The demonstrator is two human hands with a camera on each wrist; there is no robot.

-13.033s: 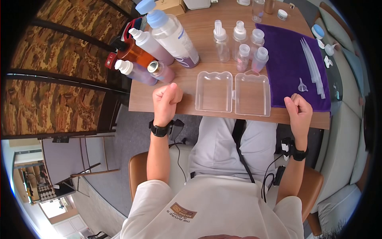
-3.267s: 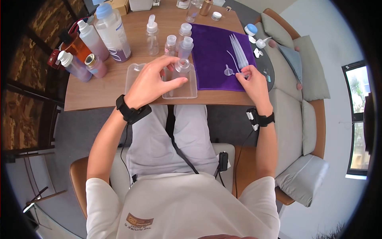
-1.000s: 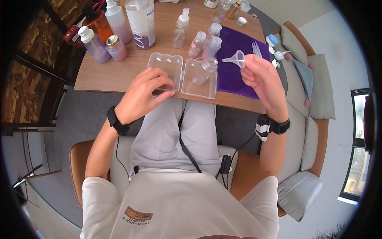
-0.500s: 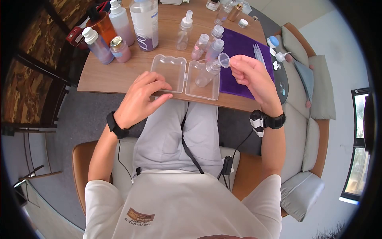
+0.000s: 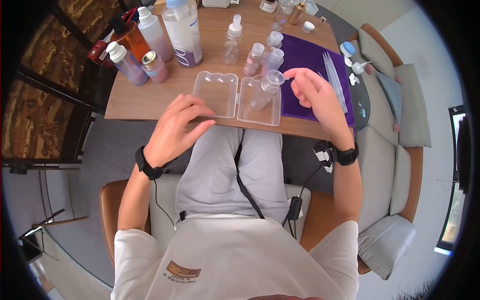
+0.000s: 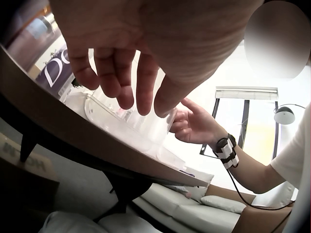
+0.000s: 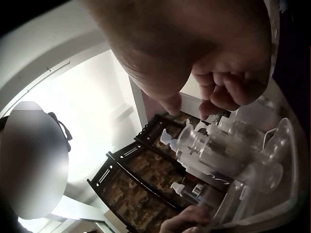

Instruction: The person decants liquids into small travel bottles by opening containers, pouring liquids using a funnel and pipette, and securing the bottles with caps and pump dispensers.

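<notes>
**Small clear plastic funnel [image 5: 274, 77] seated just beside the right hand [image 5: 315, 95]**

The funnel is held up by a small, clear, cylindrical bottle [image 5: 261, 97], in whose mouth it is set, to the left of the right hand's forefinger. The bottle is stood in one half of an open, clear plastic hinged case [image 5: 215, 90], the half nearer the right hand. Its long axis appears upright, and the funnel's wide cup is turned upward. Nothing is seen pinched by the right hand: thumb and forefinger are parted, the other fingers curled inward; whether the funnel's rim is touched cannot be told. Nothing is held by the left hand [image 5: 179, 125], whose fingers are loosely bent, thumb spread apart, near the case's other half. From there the bottle is placed farther off, rightward across that half. Past the right hand, slender translucent plastic sticks [image 5: 334, 75] are laid on a purple cloth [image 5: 305, 52]
</notes>
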